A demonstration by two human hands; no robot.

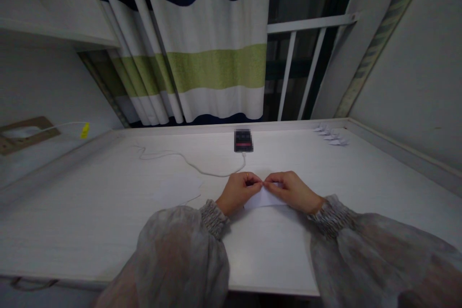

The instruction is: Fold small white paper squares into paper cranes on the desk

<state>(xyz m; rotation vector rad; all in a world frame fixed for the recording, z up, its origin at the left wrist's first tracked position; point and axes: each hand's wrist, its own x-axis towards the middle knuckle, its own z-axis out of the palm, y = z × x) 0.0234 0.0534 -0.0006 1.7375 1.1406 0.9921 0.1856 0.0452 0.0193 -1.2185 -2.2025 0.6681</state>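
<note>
In the middle of the white desk (270, 255), both hands pinch a folded sheet of white paper (266, 198). My left hand (240, 192) grips its upper edge between thumb and forefinger, and a ring shows on one finger. My right hand (294, 191) pinches the same edge just beside it, so the fingertips of the two hands nearly touch. The paper's lower edge lies flat between the hands. Parts of the paper are hidden under the fingers.
A dark phone-like device (243, 140) with a blurred screen stands ahead, its white cable (205, 172) running left. White paper sheets (176, 190) lie left of my hands. Several small folded paper pieces (332, 135) sit at the far right corner. A curtain (216, 57) hangs behind the desk.
</note>
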